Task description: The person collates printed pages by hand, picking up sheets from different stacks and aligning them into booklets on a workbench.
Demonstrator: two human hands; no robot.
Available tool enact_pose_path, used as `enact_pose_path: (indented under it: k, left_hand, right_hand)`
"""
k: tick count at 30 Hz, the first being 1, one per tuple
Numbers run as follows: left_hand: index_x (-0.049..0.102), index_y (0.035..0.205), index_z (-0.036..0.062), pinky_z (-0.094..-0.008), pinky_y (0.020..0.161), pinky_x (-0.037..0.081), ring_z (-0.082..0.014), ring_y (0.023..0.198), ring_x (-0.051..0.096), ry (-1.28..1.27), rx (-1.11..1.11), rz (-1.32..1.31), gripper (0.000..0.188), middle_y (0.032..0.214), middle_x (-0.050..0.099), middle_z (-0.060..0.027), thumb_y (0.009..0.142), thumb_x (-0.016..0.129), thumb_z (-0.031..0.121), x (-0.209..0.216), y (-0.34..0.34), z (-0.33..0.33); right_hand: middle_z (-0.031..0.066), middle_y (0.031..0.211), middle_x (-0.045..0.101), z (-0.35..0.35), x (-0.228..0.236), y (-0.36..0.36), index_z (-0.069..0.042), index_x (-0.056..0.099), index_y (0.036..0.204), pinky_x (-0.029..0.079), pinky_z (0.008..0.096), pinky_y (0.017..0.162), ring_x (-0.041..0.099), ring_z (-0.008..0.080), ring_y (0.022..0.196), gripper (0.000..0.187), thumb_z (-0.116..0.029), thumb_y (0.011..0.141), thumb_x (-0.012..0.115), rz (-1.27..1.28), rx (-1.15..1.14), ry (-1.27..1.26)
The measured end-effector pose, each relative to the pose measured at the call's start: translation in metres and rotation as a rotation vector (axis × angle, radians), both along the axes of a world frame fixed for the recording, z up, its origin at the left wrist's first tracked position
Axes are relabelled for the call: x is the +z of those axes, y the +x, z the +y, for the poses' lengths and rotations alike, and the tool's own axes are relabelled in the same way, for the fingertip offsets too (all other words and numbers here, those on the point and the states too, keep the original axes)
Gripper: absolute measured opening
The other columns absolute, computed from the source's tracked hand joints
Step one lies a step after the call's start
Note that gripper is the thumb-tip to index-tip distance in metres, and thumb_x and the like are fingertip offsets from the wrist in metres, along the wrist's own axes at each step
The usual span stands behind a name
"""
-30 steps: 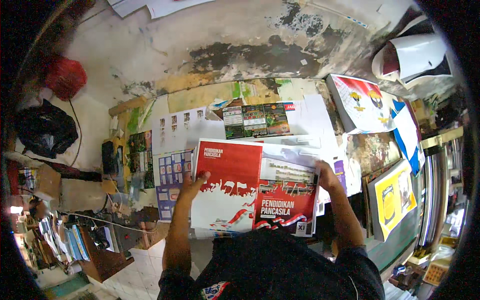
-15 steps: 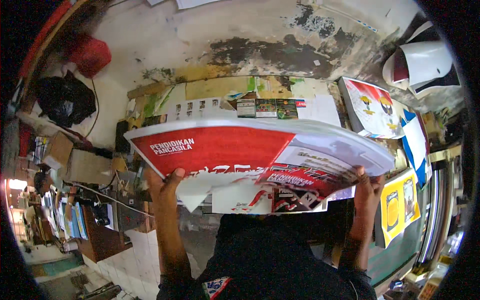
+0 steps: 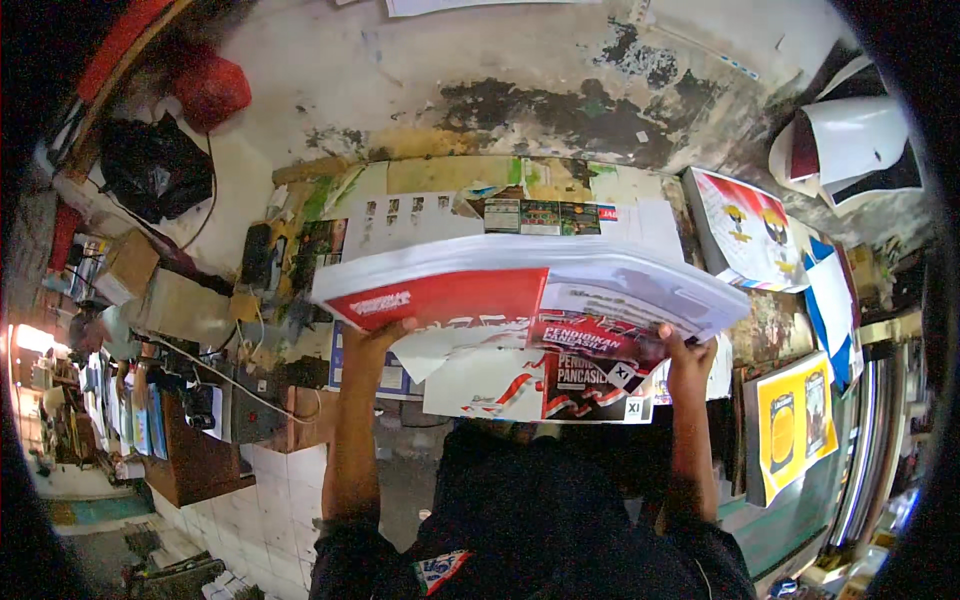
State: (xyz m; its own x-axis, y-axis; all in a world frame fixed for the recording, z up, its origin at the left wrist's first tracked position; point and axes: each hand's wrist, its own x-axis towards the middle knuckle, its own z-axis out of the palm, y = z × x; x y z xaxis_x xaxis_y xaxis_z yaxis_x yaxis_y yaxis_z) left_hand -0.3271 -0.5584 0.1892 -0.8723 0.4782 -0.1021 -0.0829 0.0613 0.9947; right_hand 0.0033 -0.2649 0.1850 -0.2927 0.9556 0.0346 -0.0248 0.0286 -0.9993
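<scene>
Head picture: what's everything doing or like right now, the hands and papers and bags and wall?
Left hand: gripping, thumb on top
Right hand: gripping, thumb on top
Printed sheets: held together, bowed
Yellow-topped stack: piled up
White sheet at right: curled
Black plastic bag: crumpled
Wall: stained, peeling

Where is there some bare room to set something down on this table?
A small patch of mottled tabletop looks free, bordered by the red-and-white stack behind and the yellow stack in front. The middle is crowded: the left hand and right hand hold big printed sheets, with more papers behind.
</scene>
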Motion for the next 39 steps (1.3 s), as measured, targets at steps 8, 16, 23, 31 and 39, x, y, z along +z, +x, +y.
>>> enact_pose_path:
  k: [8, 16, 23, 31, 39]
  left_hand:
    - [0.064, 0.115, 0.0029, -0.0342, 0.091, 0.054, -0.0194, 0.106, 0.063, 0.082, -0.13, 0.025, 0.043, 0.111, 0.067, -0.0087, 0.076, 0.083, 0.004, -0.091, 0.002, -0.028]
    - [0.067, 0.113, 0.0007, -0.0357, 0.087, 0.051, -0.019, 0.097, 0.065, -0.192, -0.04, 0.194, 0.051, 0.108, 0.071, -0.0091, 0.073, 0.088, 0.024, -0.036, 0.005, 0.025]
    - [0.07, 0.114, 0.0019, -0.0358, 0.085, 0.052, -0.0204, 0.093, 0.066, -0.341, -0.419, -0.211, 0.058, 0.102, 0.073, -0.0093, 0.074, 0.086, 0.04, -0.055, -0.1, 0.164]
    - [0.059, 0.133, 0.0069, -0.0444, 0.102, 0.042, -0.0254, 0.118, 0.057, -0.288, -0.513, -0.239, 0.076, 0.129, 0.064, -0.0091, 0.073, 0.087, 0.044, -0.17, -0.184, 0.267]
    - [0.062, 0.127, 0.0055, -0.0402, 0.095, 0.047, -0.0232, 0.109, 0.061, -0.183, -0.56, -0.142, 0.066, 0.119, 0.068, -0.0092, 0.08, 0.082, 0.046, -0.196, -0.192, 0.285]
  right_hand:
    - [0.0116, 0.114, 0.065, -0.005, -0.054, 0.016, 0.001, 0.05, 0.128, 0.05, 0.0351, 0.091, 0.062, 0.0211, 0.103, 0.061, -0.021, 0.082, 0.084, -0.132, 0.136, -0.114]
    - [0.0084, 0.098, 0.071, 0.026, -0.015, -0.023, 0.0, 0.065, 0.109, 0.054, 0.0311, 0.074, 0.065, 0.0153, 0.084, 0.038, -0.025, 0.085, 0.079, -0.18, 0.105, -0.007]
    - [0.0102, 0.078, 0.071, 0.175, -0.027, -0.1, 0.0, 0.071, 0.093, 0.052, 0.0316, 0.054, 0.066, 0.0189, 0.063, 0.049, -0.048, 0.085, 0.074, -0.492, 0.311, -0.265]
    - [0.0106, 0.075, 0.069, 0.278, -0.089, -0.161, -0.001, 0.074, 0.092, 0.053, 0.0382, 0.059, 0.066, 0.024, 0.065, 0.064, -0.063, 0.075, 0.074, -1.0, 0.28, -0.128]
    - [0.0132, 0.083, 0.071, 0.343, -0.133, -0.161, -0.007, 0.069, 0.105, 0.051, 0.0365, 0.053, 0.066, 0.0234, 0.064, 0.049, -0.053, 0.091, 0.061, -1.302, 0.67, 0.361]
